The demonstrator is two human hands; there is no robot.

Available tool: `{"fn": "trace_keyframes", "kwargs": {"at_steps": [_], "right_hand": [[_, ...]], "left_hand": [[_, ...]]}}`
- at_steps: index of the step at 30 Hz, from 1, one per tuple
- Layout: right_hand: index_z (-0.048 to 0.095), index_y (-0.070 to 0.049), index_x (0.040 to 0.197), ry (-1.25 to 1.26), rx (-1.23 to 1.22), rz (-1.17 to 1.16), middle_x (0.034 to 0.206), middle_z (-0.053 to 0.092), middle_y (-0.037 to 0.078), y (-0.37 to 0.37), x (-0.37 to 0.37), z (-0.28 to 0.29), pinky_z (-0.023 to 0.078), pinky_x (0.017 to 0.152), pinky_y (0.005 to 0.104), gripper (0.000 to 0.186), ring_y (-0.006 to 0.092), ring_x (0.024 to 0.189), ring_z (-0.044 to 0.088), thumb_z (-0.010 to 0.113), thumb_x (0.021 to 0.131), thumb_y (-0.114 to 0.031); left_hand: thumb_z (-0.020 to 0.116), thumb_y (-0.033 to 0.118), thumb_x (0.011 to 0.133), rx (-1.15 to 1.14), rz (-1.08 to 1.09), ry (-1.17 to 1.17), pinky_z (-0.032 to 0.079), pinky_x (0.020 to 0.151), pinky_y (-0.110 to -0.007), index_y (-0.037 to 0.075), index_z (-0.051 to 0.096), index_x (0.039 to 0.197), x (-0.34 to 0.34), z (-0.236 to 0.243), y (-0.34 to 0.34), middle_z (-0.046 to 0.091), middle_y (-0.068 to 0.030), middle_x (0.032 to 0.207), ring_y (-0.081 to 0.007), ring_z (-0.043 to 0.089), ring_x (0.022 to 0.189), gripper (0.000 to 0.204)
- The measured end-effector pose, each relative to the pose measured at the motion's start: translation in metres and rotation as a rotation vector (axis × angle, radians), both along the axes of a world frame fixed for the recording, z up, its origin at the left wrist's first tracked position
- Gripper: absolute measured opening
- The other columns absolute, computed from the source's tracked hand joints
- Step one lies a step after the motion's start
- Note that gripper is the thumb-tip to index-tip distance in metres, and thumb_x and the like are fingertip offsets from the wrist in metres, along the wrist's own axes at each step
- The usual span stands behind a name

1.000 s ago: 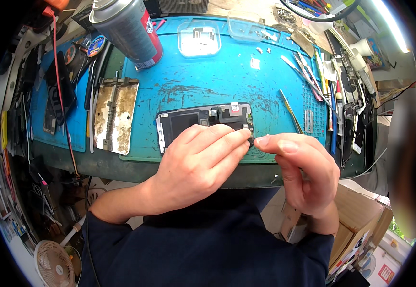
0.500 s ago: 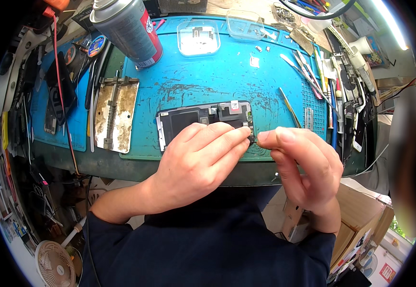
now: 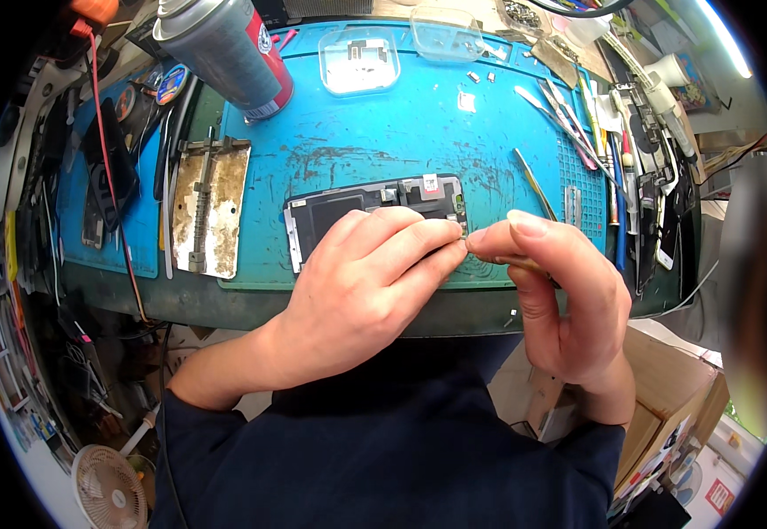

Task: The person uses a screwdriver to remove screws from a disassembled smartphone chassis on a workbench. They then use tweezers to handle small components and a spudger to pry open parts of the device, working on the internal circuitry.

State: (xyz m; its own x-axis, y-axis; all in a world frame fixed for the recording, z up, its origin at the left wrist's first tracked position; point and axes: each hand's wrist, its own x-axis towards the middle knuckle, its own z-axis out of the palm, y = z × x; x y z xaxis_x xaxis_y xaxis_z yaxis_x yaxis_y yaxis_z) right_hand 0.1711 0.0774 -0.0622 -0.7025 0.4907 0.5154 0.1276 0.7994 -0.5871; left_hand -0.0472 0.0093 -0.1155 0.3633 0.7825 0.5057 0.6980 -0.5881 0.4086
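Head view: slim dark phone-like device [image 3: 317,218] lies flat on the blue mat [image 3: 374,132], near the mat's front edge, slightly skewed. Grey rim, matte black panel on the left, pale strip down the left end, white-and-red label [image 3: 431,183] at top right, small green patch at the right end.

Left hand [image 3: 357,282] lies over its near side, fingers stretched and close together, tips at the right end. Right hand [image 3: 573,286] curled, fingertips bunched narrow just beside that end; can't tell if they grip anything.

Edges: far edge and left end visible, near edge mostly under left hand. Room: scuffed mat runs from far edge up to clear tray [image 3: 339,81]; stained metal plate [image 3: 229,207] bounds left, tweezers [image 3: 535,183] right.
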Motion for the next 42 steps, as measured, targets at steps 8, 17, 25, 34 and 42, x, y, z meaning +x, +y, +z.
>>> {"fn": "trace_keyframes", "kwargs": {"at_steps": [8,17,25,34,42], "right_hand": [[0.059,0.002,0.134,0.043,0.076,0.051,0.104,0.075,0.023,0.006,-0.002,0.000,0.062,0.075,0.0387,0.040,0.0325,0.090,0.075,0.069,0.096,0.010],[0.065,0.005,0.130,0.051,0.118,0.016,0.098,0.074,0.019,0.009,-0.004,0.006,0.059,0.066,0.0334,0.043,0.0257,0.079,0.071,0.076,0.089,0.011],[0.063,0.005,0.133,0.024,0.156,-0.010,0.100,0.074,0.018,0.009,0.001,0.004,0.061,0.069,0.0346,0.044,0.0274,0.083,0.073,0.074,0.091,0.012],[0.063,0.005,0.135,-0.017,0.078,-0.042,0.113,0.076,0.022,0.006,0.004,0.007,0.064,0.076,0.0363,0.047,0.0299,0.093,0.077,0.082,0.092,-0.001],[0.060,0.007,0.139,-0.008,0.033,-0.052,0.114,0.076,0.024,0.006,0.002,0.007,0.065,0.082,0.0384,0.046,0.0307,0.091,0.078,0.075,0.095,0.006]], "left_hand": [[0.071,0.011,0.080,-0.003,0.008,-0.011,0.052,0.086,-0.035,0.001,0.076,0.116,0.001,0.002,-0.001,0.070,-0.0067,0.122,-0.0219,0.066,0.108,0.037],[0.071,0.010,0.081,-0.004,0.005,0.017,0.052,0.086,-0.034,0.002,0.076,0.115,0.001,0.005,0.000,0.070,-0.0061,0.123,-0.0217,0.066,0.108,0.036],[0.072,0.009,0.080,0.003,0.006,0.035,0.052,0.084,-0.035,0.001,0.076,0.115,0.001,0.004,0.001,0.070,-0.0061,0.122,-0.0218,0.066,0.107,0.036],[0.073,0.007,0.079,0.015,0.008,-0.006,0.053,0.081,-0.035,0.000,0.075,0.110,0.000,0.002,0.001,0.072,-0.0071,0.122,-0.0228,0.068,0.105,0.032],[0.078,-0.004,0.078,-0.068,0.008,-0.075,0.052,0.084,-0.039,0.001,0.075,0.111,0.001,0.009,0.000,0.074,-0.0086,0.115,-0.0290,0.070,0.104,0.034]]}}
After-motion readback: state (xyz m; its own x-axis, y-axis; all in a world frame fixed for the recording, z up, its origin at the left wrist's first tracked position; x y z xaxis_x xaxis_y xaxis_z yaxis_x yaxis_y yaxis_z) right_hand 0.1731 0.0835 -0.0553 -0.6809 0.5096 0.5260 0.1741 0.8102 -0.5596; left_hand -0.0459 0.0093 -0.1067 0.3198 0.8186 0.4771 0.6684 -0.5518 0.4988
